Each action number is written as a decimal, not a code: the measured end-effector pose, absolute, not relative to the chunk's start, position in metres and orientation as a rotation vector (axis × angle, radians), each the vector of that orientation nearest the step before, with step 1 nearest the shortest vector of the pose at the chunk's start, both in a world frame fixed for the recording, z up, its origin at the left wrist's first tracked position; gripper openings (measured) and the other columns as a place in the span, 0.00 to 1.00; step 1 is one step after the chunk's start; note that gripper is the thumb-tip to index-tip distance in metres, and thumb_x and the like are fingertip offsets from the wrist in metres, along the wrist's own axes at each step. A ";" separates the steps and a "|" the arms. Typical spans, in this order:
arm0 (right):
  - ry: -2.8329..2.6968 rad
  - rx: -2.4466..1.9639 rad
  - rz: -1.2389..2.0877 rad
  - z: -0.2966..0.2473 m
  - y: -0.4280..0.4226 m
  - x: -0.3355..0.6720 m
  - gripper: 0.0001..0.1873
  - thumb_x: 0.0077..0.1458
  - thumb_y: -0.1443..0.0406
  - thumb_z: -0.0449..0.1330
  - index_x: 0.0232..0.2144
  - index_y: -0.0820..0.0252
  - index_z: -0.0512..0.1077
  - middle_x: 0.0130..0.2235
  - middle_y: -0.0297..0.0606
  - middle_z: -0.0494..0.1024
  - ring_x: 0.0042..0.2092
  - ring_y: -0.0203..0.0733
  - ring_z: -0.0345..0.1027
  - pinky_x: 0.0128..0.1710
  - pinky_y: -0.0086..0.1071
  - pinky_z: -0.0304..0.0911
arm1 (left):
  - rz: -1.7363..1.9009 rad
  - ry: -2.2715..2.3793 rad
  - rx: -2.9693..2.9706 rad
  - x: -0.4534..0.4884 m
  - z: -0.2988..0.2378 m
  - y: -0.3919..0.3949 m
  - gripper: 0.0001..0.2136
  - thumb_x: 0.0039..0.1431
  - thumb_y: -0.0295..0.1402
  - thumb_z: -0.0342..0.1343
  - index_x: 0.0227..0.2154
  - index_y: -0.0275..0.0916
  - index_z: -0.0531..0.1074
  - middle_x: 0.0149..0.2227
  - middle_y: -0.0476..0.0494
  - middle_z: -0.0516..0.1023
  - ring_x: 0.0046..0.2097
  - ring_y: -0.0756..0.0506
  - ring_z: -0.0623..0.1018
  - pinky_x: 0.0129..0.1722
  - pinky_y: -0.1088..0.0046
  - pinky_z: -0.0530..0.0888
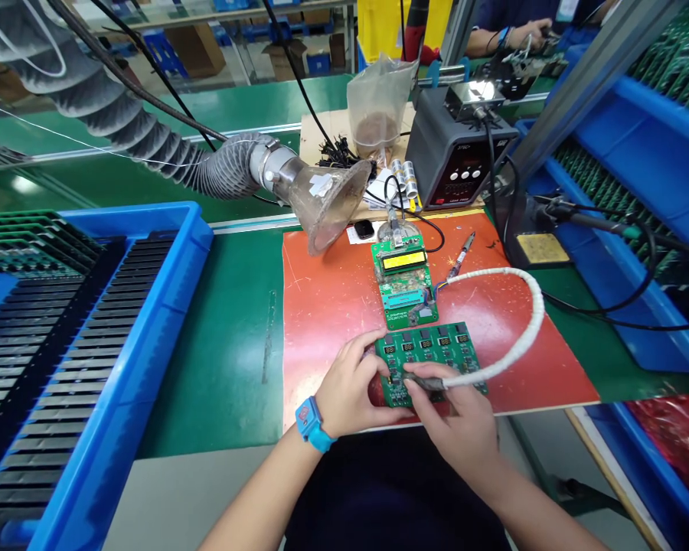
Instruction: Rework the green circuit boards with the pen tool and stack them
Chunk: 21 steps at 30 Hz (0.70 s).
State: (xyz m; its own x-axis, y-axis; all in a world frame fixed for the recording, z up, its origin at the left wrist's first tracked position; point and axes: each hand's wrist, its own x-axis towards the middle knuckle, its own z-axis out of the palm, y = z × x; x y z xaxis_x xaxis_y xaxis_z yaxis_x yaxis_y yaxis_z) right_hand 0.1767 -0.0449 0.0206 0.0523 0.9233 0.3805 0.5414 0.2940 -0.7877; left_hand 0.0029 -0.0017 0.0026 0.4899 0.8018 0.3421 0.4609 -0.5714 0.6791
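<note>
I see the left hand [353,386] clasping the left end of the board [436,352], fingers curled over its far-left corner and thumb along its near edge. A blue watch [308,422] sits on that wrist. The right hand [465,432] pinches a dark plug [422,379] between thumb and forefinger, pressing it onto the near middle of the board. The other fingers are tucked under, and I cannot tell how they lie.

The board is green with 5 small displays in a row along its far edge. It lies flat on the near part of the red mat [327,306], just in front of the person.

A white-wrapped cable [528,321] arcs from the plug out to the right and back to the programmer [405,287]. This smaller green board with a yellow screen lies just beyond the board. A pen [459,256] lies to its right on the mat.

Far left of the programmer, a clear hood [333,203] on a grey hose [120,115] hangs over the mat's far edge. Beyond it stand a plastic bag [379,103] and a grey station [453,157]. A sponge [543,249] sits to the right of the mat.

At the left, a blue crate [143,337] holds black trays [40,360]. Blue bins [648,130] line the right side. At the far right, another person's hand [531,32] works at a bench.
</note>
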 end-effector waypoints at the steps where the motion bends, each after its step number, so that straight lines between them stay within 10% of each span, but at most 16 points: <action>1: -1.608 -1.366 0.494 0.020 -0.044 0.176 0.06 0.58 0.68 0.59 0.39 0.55 0.70 0.38 0.38 0.81 0.38 0.42 0.77 0.34 0.31 0.75 | 0.893 1.040 2.231 0.003 0.003 -0.002 0.23 0.41 0.45 0.70 0.34 0.41 0.64 0.57 0.32 0.64 0.59 0.35 0.69 0.53 0.54 0.73; 21: -1.644 -1.381 0.439 0.017 -0.044 0.170 0.06 0.59 0.70 0.59 0.40 0.59 0.70 0.37 0.38 0.79 0.35 0.37 0.74 0.32 0.26 0.70 | 0.884 1.043 2.244 0.003 0.002 -0.002 0.22 0.43 0.42 0.69 0.34 0.41 0.64 0.58 0.33 0.64 0.59 0.37 0.68 0.55 0.57 0.71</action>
